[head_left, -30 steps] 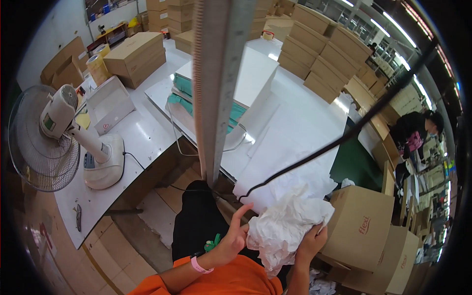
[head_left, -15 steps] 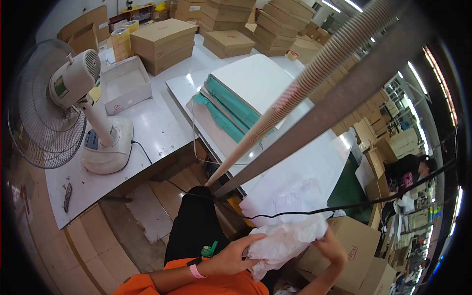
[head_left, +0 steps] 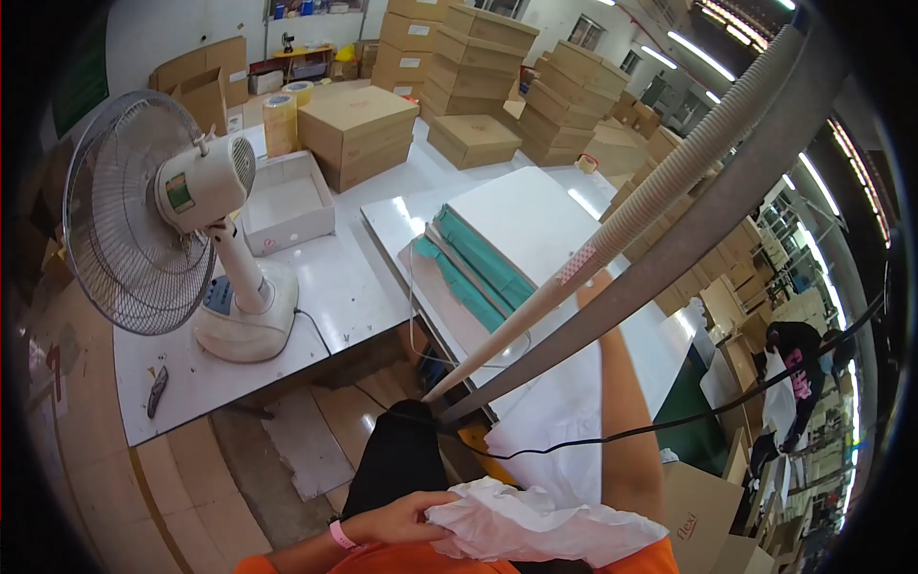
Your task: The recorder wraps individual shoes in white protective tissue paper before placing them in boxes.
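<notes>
My left hand, with a pink wristband, is shut on a crumpled wad of white tissue paper held close to my orange shirt. My right arm stretches forward across white sheets toward a stack of flat white items with teal edges on the white table. My right hand is at the stack's near right corner. A grey bar and a white corrugated tube cross in front of it and hide its fingers.
A white desk fan stands on the table's left end, a shallow white box behind it and a utility knife by the edge. Cardboard boxes are stacked at the back. Another person works far right. A black cable hangs across.
My right hand has let go of the tissue paper and reached forward to the white and teal stack. My left hand keeps the paper. The view has swung left.
</notes>
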The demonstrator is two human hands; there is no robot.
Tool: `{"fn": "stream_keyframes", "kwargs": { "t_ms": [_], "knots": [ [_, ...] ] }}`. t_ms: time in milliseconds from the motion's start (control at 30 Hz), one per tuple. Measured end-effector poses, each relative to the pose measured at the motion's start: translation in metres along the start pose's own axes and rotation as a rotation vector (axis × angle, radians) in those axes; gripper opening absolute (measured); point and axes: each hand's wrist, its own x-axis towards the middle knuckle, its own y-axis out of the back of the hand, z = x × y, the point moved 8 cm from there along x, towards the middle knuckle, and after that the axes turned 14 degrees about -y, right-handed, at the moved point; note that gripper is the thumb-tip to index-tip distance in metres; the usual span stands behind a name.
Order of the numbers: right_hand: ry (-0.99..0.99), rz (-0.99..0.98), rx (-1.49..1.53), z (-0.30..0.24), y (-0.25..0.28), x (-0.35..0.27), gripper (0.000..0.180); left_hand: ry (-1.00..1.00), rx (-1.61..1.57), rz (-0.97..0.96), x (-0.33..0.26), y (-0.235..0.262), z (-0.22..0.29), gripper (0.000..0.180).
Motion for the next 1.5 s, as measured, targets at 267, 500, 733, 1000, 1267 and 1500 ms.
{"fn": "stream_keyframes", "kwargs": {
  "t_ms": [267,500,733,1000,1267,1500],
  "knots": [
    [0.008,0.412,-0.602,0.029,-0.002,-0.002,0.03,0.111,0.07,0.066,-0.016,-0.009,-0.021,0.058],
    [-0.105,0.528,-0.139,-0.079,0.066,-0.013,0.035,0.14,0.343,0.116,0.009,-0.021,-0.058,0.048],
    [-0.454,0.45,0.123,-0.137,0.22,-0.125,0.033,0.122,-0.013,0.301,0.098,-0.06,-0.064,0.05],
    [-0.252,0.297,-0.222,-0.24,0.308,-0.337,0.023,0.26,-0.441,0.438,0.189,-0.084,-0.077,0.044],
    [-0.606,-0.14,-0.695,-0.257,0.269,-0.463,0.016,0.15,-0.824,0.075,0.168,-0.101,-0.132,0.059],
    [-0.504,0.063,-0.456,-0.236,0.216,-0.455,0.109,0.298,-0.717,0.107,0.148,-0.134,-0.116,0.06]
  ]
}}
